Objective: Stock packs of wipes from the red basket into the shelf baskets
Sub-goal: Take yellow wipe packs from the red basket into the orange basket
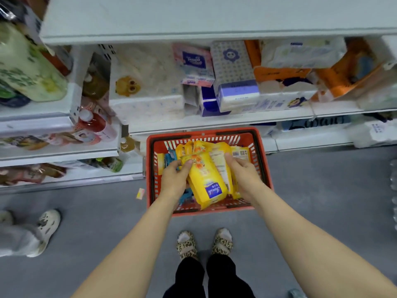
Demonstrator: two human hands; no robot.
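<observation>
Item: yellow wipes pack (pixel 206 179), held over the red basket (pixel 266 168) (floor, below shelves). Your left hand (pixel 175 179) thumb pinches its top corner; your right hand (pixel 243 171) fingers curl round its far side.

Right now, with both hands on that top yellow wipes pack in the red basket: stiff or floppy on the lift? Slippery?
The yellow wipes pack is probably soft and may sag: its film wrapper looks creased. The glossy film could be slippery, so it helps that the left hand and right hand hold opposite sides. Probably not fragile.
</observation>
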